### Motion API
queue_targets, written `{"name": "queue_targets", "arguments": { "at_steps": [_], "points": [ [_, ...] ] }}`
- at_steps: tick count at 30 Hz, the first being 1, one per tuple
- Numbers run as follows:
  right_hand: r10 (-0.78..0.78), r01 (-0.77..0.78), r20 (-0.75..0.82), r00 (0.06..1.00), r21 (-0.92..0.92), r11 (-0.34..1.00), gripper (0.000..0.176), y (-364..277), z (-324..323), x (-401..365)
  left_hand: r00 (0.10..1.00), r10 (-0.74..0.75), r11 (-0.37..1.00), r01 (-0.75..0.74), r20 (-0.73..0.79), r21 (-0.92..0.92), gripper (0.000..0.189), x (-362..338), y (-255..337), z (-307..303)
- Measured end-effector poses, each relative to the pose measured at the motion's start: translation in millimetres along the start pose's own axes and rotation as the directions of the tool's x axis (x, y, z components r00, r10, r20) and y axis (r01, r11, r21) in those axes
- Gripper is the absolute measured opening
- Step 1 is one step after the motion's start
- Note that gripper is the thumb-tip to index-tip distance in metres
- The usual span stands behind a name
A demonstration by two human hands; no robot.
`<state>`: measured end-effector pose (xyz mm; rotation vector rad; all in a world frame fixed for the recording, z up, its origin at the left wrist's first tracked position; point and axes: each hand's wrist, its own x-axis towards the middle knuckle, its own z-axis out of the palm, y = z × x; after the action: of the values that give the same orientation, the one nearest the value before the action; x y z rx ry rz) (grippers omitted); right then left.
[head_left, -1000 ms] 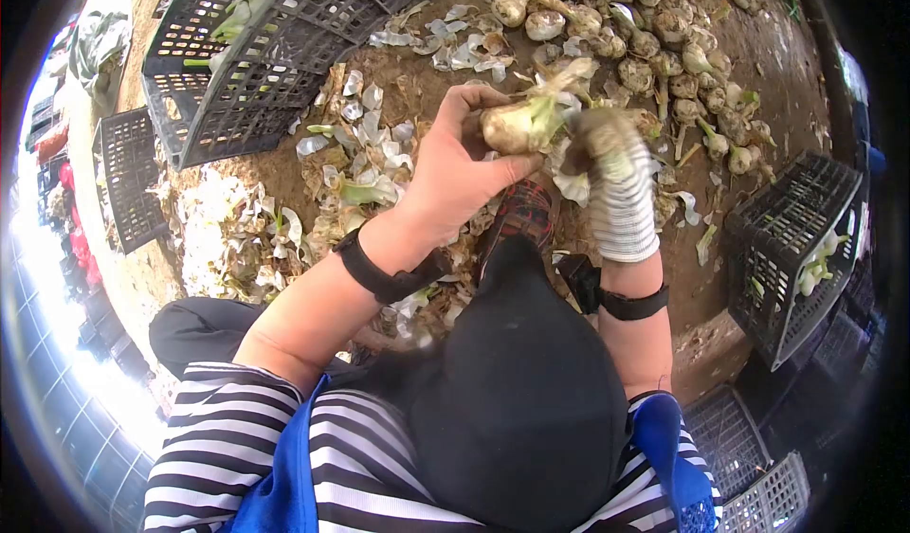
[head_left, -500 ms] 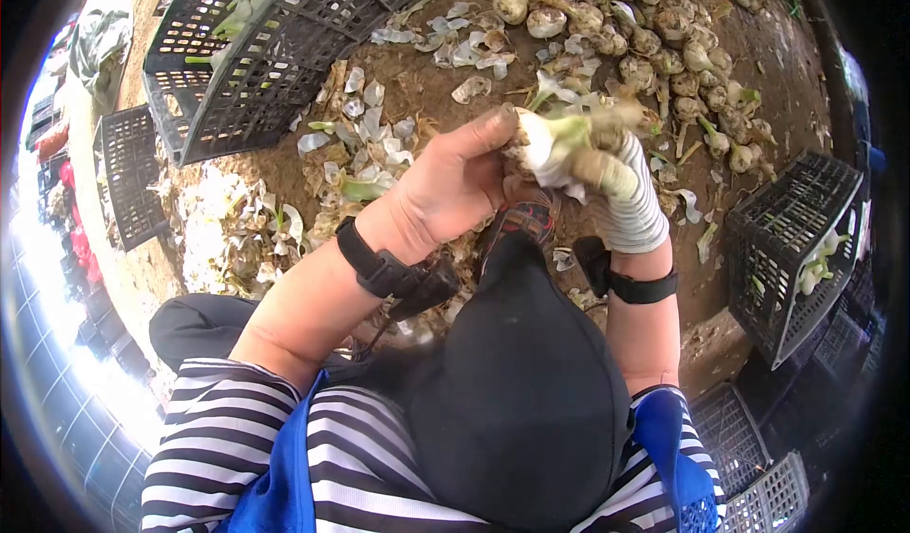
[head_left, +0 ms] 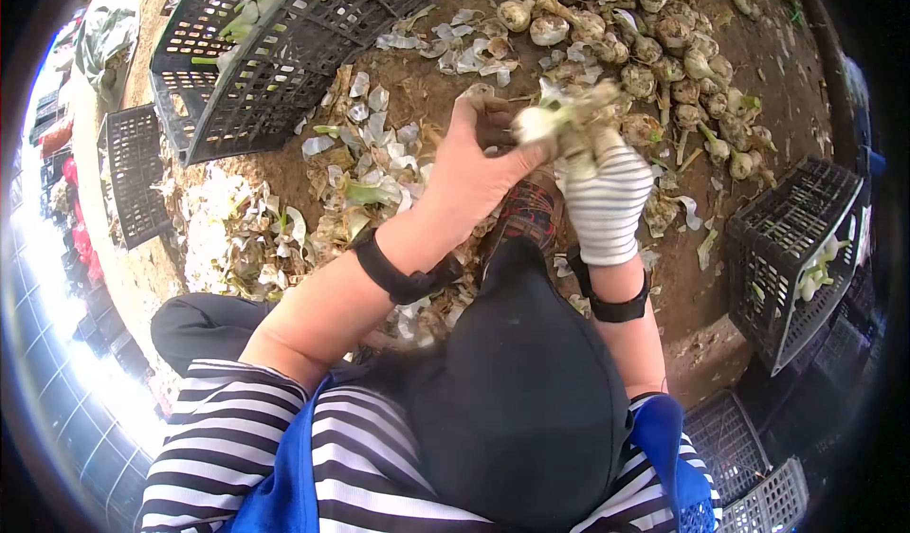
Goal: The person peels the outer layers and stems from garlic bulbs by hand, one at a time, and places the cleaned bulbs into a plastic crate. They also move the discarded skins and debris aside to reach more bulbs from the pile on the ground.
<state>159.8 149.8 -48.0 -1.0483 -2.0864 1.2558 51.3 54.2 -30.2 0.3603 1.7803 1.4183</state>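
Bulb [head_left: 534, 126] is up over the dirt floor [head_left: 782, 78]: my left grip [head_left: 472, 165] has it between thumb and fingers, gloved right grip [head_left: 609, 192] is at the stalk [head_left: 580, 108], too blurry to tell how tight. Imo, brace it left, go light right, avoid bruising.

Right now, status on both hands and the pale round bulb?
Bare left hand, white-striped-gloved right hand, both at bulb. Bulb blurred, exact grip unclear. Nothing visibly blocking.

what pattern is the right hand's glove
The glove is mainly white with thin grey stripes, best in the head view.
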Motion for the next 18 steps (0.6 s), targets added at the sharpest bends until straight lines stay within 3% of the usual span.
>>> {"name": "queue_targets", "arguments": {
  "at_steps": [1, 2, 3, 4, 5, 7, 8, 9, 10, 11, 12, 13, 14, 15, 16, 17, 18],
  "points": [
    [-0.309, 0.3, 0.025, 0.951, -0.329, 0.895, 0.014, 2.8, -0.1, -0.7, 1.0, -0.002, 1.0, 0.002, 0.0, 0.001, 0.034, 0.9, 0.2, -4.6],
    [-0.219, 0.23, 0.075, 0.973, -0.225, 0.947, 0.016, -3.2, -6.6, 1.5, 0.99, -0.063, 0.994, 0.074, 0.123, -0.083, 0.039, 3.0, 0.5, -12.0],
    [0.1, -0.149, 0.171, 0.98, 0.305, 0.941, 0.016, -0.3, -9.7, 0.4, 0.962, -0.113, 0.975, 0.155, 0.249, -0.158, 0.046, 5.7, 1.6, -20.1],
    [0.223, -0.334, 0.262, 0.939, 0.538, 0.774, 0.017, -10.4, -15.5, -0.5, 0.899, -0.185, 0.863, 0.342, 0.398, -0.371, 0.048, 11.6, 5.3, -30.0],
    [0.306, -0.486, 0.378, 0.874, 0.703, 0.519, 0.017, -21.5, -21.5, -0.5, 0.897, -0.184, 0.864, 0.342, 0.401, -0.369, 0.048, 16.1, 9.0, -34.3],
    [0.331, -0.526, 0.41, 0.85, 0.703, 0.478, 0.017, -23.2, -21.9, 1.4, 0.817, -0.236, 0.854, 0.433, 0.527, -0.289, 0.043, 22.3, 12.5, -38.5],
    [0.353, -0.567, 0.447, 0.822, 0.699, 0.435, 0.017, -22.8, -21.8, 1.8, 0.914, -0.035, 0.997, 0.059, 0.405, -0.045, 0.036, 24.8, 8.0, -32.4],
    [0.353, -0.569, 0.45, 0.821, 0.698, 0.435, 0.017, -21.4, -21.2, 2.3, 0.915, -0.036, 0.997, 0.06, 0.402, -0.046, 0.036, 25.8, 8.2, -32.7],
    [0.271, -0.491, 0.423, 0.864, 0.595, 0.637, 0.017, -18.9, -19.9, 1.6, 0.888, 0.266, 0.907, -0.362, 0.375, 0.215, 0.028, 26.3, 8.9, -33.6],
    [0.183, -0.376, 0.409, 0.894, 0.465, 0.801, 0.016, -16.4, -18.8, -0.2, 0.735, 0.523, 0.587, -0.678, 0.432, 0.442, 0.021, 26.0, 9.2, -33.6],
    [0.121, -0.249, 0.372, 0.92, 0.319, 0.915, 0.017, -16.3, -14.2, 0.1, 0.796, 0.474, 0.673, -0.603, 0.377, 0.428, 0.019, 22.5, 9.4, -30.3],
    [0.121, -0.248, 0.369, 0.921, 0.319, 0.915, 0.017, -11.2, -11.2, 2.8, 0.794, 0.474, 0.672, -0.605, 0.379, 0.427, 0.019, 21.3, 9.9, -30.2],
    [0.057, -0.066, 0.271, 0.961, 0.026, 0.997, 0.016, -2.8, -7.1, 6.7, 0.85, 0.397, 0.693, -0.525, 0.346, 0.494, 0.02, 20.7, 10.4, -30.5],
    [-0.041, 0.097, 0.194, 0.98, -0.288, 0.953, 0.015, 8.6, -1.9, 11.5, 0.897, 0.32, 0.705, -0.441, 0.305, 0.556, 0.022, 20.3, 11.0, -30.5],
    [-0.042, 0.082, 0.126, 0.991, -0.332, 0.94, 0.013, 28.8, 6.7, 15.3, 0.895, 0.323, 0.704, -0.445, 0.308, 0.553, 0.022, 18.2, 11.6, -30.1],
    [-0.041, 0.08, 0.124, 0.991, -0.335, 0.939, 0.013, 43.2, 11.3, 18.5, 0.93, 0.258, 0.891, -0.333, 0.261, 0.309, 0.019, 14.7, 12.0, -29.8],
    [-0.01, 0.053, 0.104, 0.995, -0.422, 0.905, 0.014, 55.1, 14.9, 21.0, 0.956, 0.174, 0.982, -0.187, 0.234, 0.031, 0.017, 11.9, 12.3, -29.9]
  ]
}}
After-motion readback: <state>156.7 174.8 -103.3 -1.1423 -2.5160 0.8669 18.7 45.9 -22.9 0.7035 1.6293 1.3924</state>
